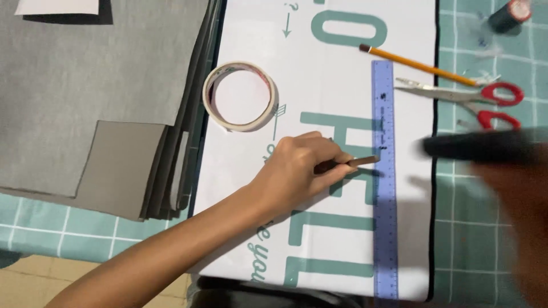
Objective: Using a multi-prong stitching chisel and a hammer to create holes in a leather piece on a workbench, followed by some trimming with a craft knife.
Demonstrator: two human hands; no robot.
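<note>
My left hand reaches in from the lower left and rests on a white sheet with large teal letters. Its fingers pinch a small brown stick whose tip touches the left edge of a long blue ruler lying upright on the sheet. My right hand is a motion-blurred shape at the right edge, right of the ruler. It carries a long dark object, too blurred to identify.
A roll of pale tape lies on the sheet's left part. An orange pencil, red-handled scissors and a dark spool sit at the upper right. Stacked grey sheets cover the left of the teal checked cloth.
</note>
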